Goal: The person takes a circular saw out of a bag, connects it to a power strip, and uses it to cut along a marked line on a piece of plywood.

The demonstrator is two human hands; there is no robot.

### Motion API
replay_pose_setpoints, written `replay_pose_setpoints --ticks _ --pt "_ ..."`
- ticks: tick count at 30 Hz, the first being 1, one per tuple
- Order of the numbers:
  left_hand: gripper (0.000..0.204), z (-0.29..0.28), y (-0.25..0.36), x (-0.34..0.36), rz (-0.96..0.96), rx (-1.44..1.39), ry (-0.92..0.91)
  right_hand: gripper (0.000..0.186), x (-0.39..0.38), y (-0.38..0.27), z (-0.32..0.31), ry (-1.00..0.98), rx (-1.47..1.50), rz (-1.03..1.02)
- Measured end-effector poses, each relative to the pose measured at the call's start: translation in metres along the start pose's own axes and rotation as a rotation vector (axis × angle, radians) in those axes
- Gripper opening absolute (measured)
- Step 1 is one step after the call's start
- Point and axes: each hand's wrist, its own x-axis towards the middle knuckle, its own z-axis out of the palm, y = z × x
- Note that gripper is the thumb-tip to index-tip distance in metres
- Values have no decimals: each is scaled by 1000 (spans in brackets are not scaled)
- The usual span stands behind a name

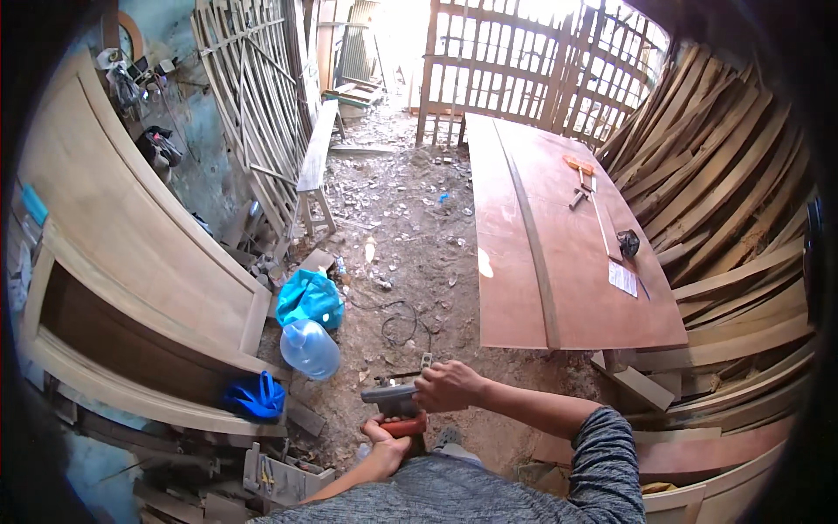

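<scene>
Close in front of my body is a grey-and-red power tool [390, 398], its grey flat-topped part above and its red handle below. My left hand [387, 439] is closed round the red handle from the left. From the right, my right hand [449, 385] reaches over with bent fingers closed at the right end of the grey part. Those fingers hide the part they grip, and the tool's exact kind cannot be made out. Just beyond the right hand is a small pale block-shaped piece [426, 360], close to a dark cable [403, 325] coiled on the ground.
A large reddish panel [594, 297] lies at the right, bearing a wooden strip [529, 236], a hammer [578, 197] and a paper [622, 279]. Planks [733, 166] lean behind it. Leftward are a clear bottle [310, 350], a turquoise bag [310, 299], a blue bag [259, 400] and wooden panels [157, 210].
</scene>
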Motion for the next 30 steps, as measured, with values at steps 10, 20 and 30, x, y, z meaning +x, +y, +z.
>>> replay_pose_setpoints --ticks 10,20,30 --pt "16 9 -8 -10 44 -53 -72 36 2 -24 12 104 310 371" --pt "41 -25 5 33 -49 29 -188 30 9 -35 -12 -66 342 622" --pt "25 29 -27 -46 53 194 -69 24 -43 -33 19 217 245 286"
